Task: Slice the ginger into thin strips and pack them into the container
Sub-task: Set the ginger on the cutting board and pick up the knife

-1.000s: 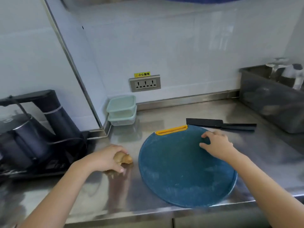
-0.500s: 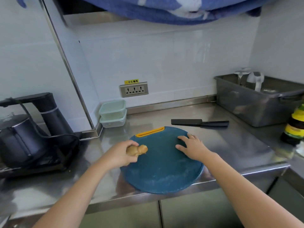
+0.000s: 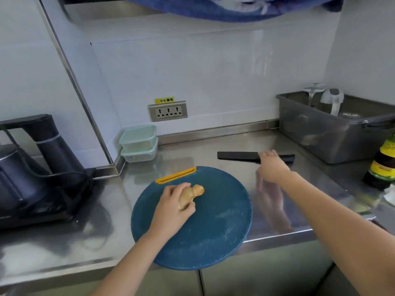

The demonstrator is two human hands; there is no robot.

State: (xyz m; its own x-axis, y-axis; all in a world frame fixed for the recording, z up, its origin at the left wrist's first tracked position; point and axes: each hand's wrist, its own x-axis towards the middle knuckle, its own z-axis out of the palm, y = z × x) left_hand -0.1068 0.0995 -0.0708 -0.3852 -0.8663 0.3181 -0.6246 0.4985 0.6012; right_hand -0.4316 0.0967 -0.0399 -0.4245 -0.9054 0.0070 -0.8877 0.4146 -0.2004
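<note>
A knobbly piece of ginger (image 3: 193,194) lies on the round blue cutting board (image 3: 213,227), which has a yellow handle slot. My left hand (image 3: 173,207) grips the ginger's near end on the board. A black knife (image 3: 237,156) lies on the steel counter behind the board. My right hand (image 3: 271,167) reaches over the knife's handle, fingers on it; whether they curl round it is unclear. Two stacked pale green containers (image 3: 139,144) with lids stand in the back corner.
A black kettle on its base (image 3: 32,167) sits at the left with a cable. A grey tub (image 3: 333,129) holding glassware stands at the right, a dark bottle (image 3: 382,165) with a yellow label beside it. The board overhangs the counter's front edge (image 3: 277,238).
My left hand carried the ginger from the counter onto the board. My right hand left the board and moved back to the knife handle.
</note>
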